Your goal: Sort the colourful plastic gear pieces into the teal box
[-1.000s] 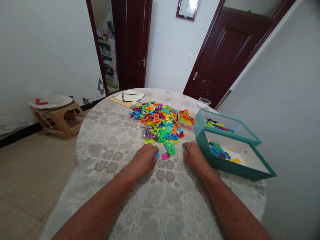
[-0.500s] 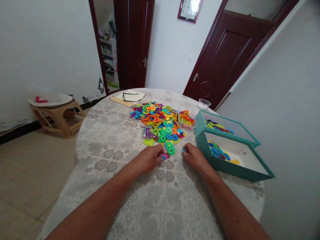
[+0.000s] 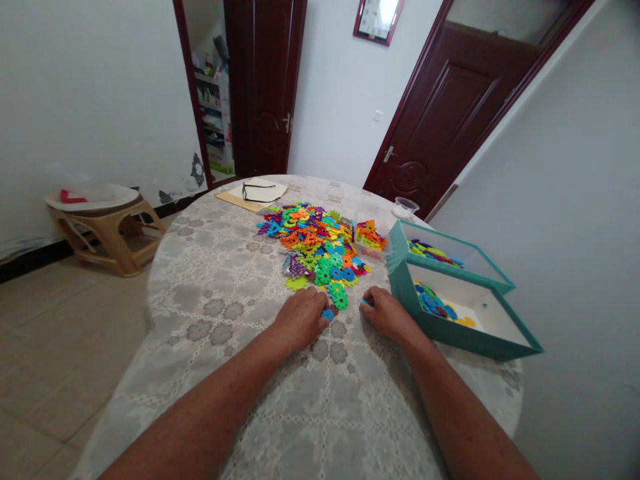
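1. Both forearms stretch forward over the lace tablecloth (image 3: 225,280), knuckles up, palms down on the cloth.
2. Left hand (image 3: 300,319) sits curled at the near edge of the pile, fingertips pinched on a small blue piece (image 3: 327,313), with a pink one tucked just beside it.
3. Right hand (image 3: 387,313) lies a short way off, fingers bent, a sliver of light blue piece (image 3: 364,302) showing at its fingertips; whether it truly grips that piece, I cannot tell.
4. The pieces are flat, toothed plastic discs, like little gears, in bright colours.
5. Just beyond the hands spreads the pile of coloured pieces (image 3: 317,243): orange, green, blue, purple, yellow, loose and overlapping in the middle of the table.
6. Just right of the right hand stands a teal box (image 3: 450,333), white inside, with blue and yellow pieces in one corner.
7. Behind it, touching, a second teal tray (image 3: 453,250) holds more pieces.
8. Farther back: a clear cup (image 3: 406,207), and glasses (image 3: 260,192) resting on paper.
9. A tan stool (image 3: 107,230) stands on the floor at left.
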A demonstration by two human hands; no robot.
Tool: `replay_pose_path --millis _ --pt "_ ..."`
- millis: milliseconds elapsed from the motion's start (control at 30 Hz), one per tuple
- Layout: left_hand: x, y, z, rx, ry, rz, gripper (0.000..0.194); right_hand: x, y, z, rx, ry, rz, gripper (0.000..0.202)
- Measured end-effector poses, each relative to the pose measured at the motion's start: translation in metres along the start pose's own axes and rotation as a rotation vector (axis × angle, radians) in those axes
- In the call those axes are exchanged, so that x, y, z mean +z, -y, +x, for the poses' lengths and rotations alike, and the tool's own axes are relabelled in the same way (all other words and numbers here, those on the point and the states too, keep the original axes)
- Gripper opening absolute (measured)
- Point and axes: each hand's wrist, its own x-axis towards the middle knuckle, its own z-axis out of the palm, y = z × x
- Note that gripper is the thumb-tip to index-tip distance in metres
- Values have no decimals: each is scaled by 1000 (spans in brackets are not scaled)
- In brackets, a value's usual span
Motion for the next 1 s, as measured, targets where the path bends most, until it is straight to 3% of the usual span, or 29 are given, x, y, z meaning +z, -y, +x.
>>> replay_pose_path --millis 167,333,467,600,700,867,1000 --pt "-4 -3 -2 -46 19 -61 15 3 2 -3 -23 -9 200 3" --pt "-9 -2 -4 -68 70 -119 19 12 22 -8 -62 6 558 25" --pt "-7 -1 -5 -61 89 -117 31 16 34 -9 -87 -51 424 32" --pt "-4 -1 -5 -60 83 -113 32 17 41 -9 -128 -75 214 28" --pt "-3 -2 -5 -69 72 -91 33 15 43 -8 -161 -65 179 32" --pt "3 1 -5 -103 28 -48 47 9 44 -11 -221 -29 250 10" --pt "3 0 -6 -53 -14 -147 48 15 50 -17 -134 54 602 4"
